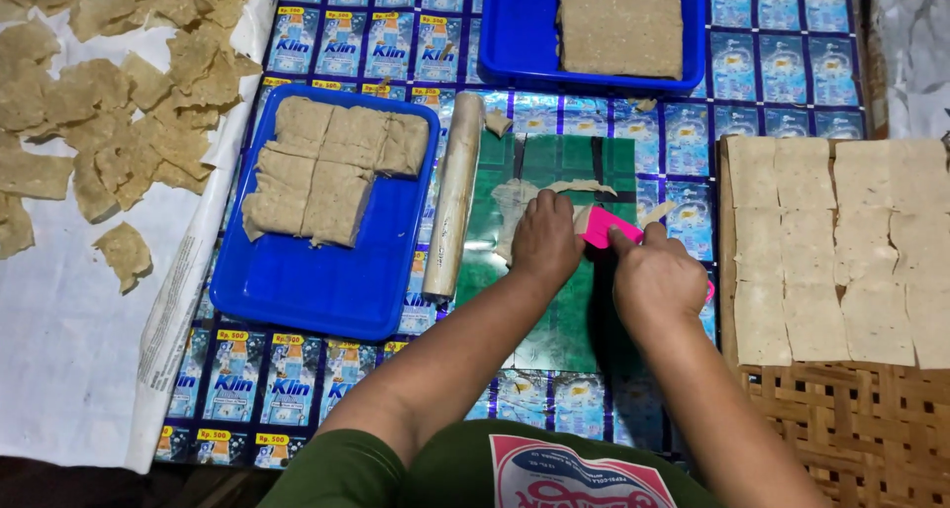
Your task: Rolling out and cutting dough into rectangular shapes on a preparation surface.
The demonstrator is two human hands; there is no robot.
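Note:
My right hand (658, 276) grips a flat pink scraper (598, 225) and presses it onto a green plastic sheet (554, 310). My left hand (545, 239) rests fingers-down on that sheet, on a thin smear of pale dough (513, 203) right beside the scraper. A torn strip of dough (582, 185) lies just beyond both hands. A rolling pin (453, 206) wrapped in clear film lies along the sheet's left edge.
A blue tray (317, 290) on the left holds stacked beige dough squares. Another blue tray (515, 33) sits at the top with a dough slab. Cut squares cover a woven mat (861, 429) on the right. Dried pieces (109, 102) lie on white paper far left.

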